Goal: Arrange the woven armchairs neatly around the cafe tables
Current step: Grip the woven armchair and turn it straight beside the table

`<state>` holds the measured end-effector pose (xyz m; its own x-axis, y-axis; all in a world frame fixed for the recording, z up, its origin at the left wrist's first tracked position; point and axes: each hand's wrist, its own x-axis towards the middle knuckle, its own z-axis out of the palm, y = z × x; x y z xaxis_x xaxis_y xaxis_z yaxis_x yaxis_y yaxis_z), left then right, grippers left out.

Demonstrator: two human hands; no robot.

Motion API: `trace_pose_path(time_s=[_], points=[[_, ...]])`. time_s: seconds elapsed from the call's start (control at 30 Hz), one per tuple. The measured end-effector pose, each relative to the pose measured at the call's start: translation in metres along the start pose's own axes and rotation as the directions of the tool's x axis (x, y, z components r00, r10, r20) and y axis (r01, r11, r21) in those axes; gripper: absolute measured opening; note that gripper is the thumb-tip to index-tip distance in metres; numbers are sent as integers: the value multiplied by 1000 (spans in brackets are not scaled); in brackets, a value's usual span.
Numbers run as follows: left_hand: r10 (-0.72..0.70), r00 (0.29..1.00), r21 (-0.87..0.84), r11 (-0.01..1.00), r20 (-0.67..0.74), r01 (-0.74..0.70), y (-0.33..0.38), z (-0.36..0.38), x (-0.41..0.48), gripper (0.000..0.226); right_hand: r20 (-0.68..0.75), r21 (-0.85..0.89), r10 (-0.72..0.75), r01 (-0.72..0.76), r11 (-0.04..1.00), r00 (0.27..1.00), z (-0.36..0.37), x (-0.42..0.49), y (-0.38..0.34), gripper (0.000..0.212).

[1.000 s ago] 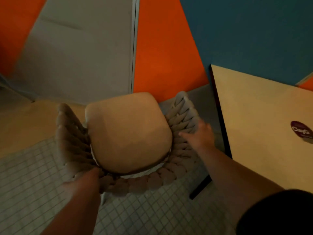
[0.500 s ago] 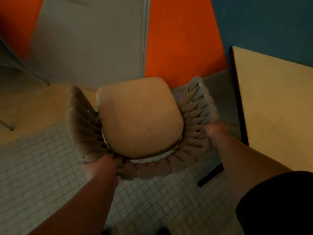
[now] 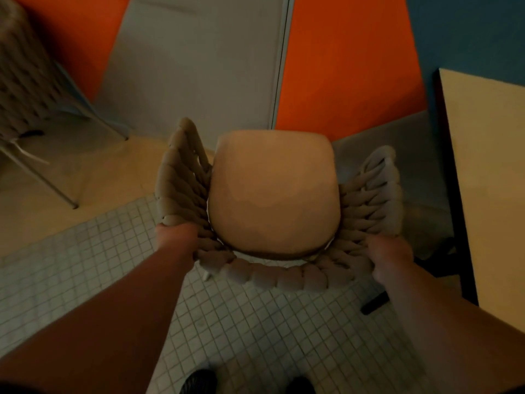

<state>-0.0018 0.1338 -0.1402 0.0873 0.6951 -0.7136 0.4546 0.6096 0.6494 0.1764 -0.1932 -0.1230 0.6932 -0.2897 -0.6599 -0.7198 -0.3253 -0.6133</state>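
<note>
Gripping the chunky rope-woven armchair (image 3: 285,277) rim are the left hand (image 3: 176,238) and right hand (image 3: 389,260).

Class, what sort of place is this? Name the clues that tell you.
Probably a cafe or similar eatery: a cushioned woven armchair, a pale table to its right, and a second woven chair further off.

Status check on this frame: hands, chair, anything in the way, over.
Left hand grips woven armchair rear rim, left corner. Right hand grips right corner. Armchair upright, back toward camera. Table close on right; second chair far left, apart.
</note>
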Motion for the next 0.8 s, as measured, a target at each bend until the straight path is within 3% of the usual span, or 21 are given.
trace_pose_path(time_s=[0.13,0.2,0.33,0.4,0.63,0.7,0.8], points=[[133,990,204,969,40,-138,31,-8,21,52,26,163,106,-108,981,994,8,-26,29,25],[154,985,257,952,82,-170,48,-11,28,59,29,244,147,-150,958,989,17,-36,45,33],[178,977,250,947,121,-204,74,-13,42,58,36,330,227,-226,917,973,34,-57,70,37],[190,971,277,934,147,-225,83,-10,49,54,77,353,244,-255,900,967,42,-64,76,27],[220,966,338,906,136,-254,88,-9,68,53,-3,330,198,-186,925,980,47,-71,81,15],[295,950,447,839,106,-310,86,-7,65,57,-14,281,172,-161,946,985,46,-72,79,13],[545,837,705,576,48,-415,77,-6,38,71,87,225,192,-207,952,978,38,-76,69,19]])
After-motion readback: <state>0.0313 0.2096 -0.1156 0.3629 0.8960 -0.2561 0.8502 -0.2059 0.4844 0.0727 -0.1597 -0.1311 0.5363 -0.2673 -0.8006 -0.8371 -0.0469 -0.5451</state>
